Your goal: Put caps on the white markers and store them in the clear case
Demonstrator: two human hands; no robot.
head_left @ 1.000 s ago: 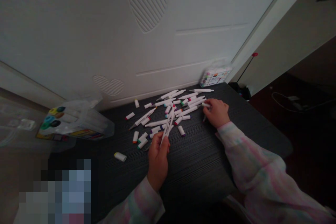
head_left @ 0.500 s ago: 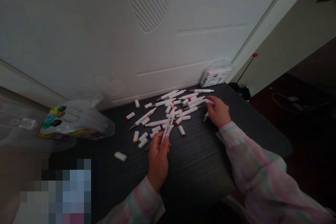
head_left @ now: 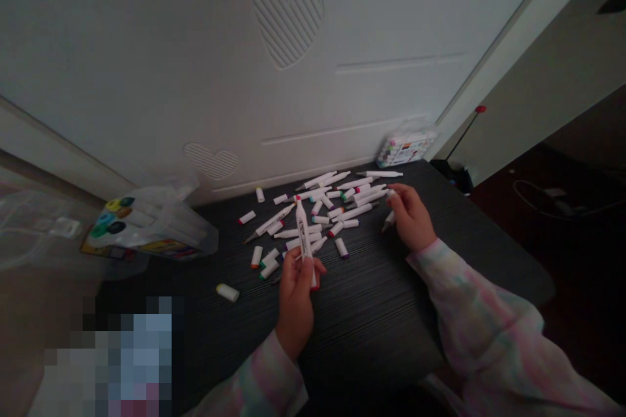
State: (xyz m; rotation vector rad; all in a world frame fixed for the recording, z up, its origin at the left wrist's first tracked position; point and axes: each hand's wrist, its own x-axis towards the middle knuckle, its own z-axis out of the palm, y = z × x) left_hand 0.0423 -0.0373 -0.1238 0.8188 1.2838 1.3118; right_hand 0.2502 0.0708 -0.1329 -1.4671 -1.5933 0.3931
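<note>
My left hand [head_left: 296, 293] is closed round a white marker [head_left: 302, 234] that points up and away, above the dark table [head_left: 372, 313]. My right hand [head_left: 412, 215] rests at the right edge of a scatter of white markers and loose caps [head_left: 323, 205]; its fingers are curled on a small marker [head_left: 388, 220] and touch a cap by the pile. Both sleeves are pastel striped.
A clear plastic marker case [head_left: 147, 228] with coloured caps lies at the left table edge. A second marker box [head_left: 405, 146] stands against the white panel with heart reliefs [head_left: 286, 6]. A lone yellowish cap [head_left: 227, 292] lies near the front left. Dark floor and a cable lie to the right.
My left hand has turned its marker more upright and towards the left. My right hand has lifted slightly off the pile with a small marker. The camera has tipped a little.
</note>
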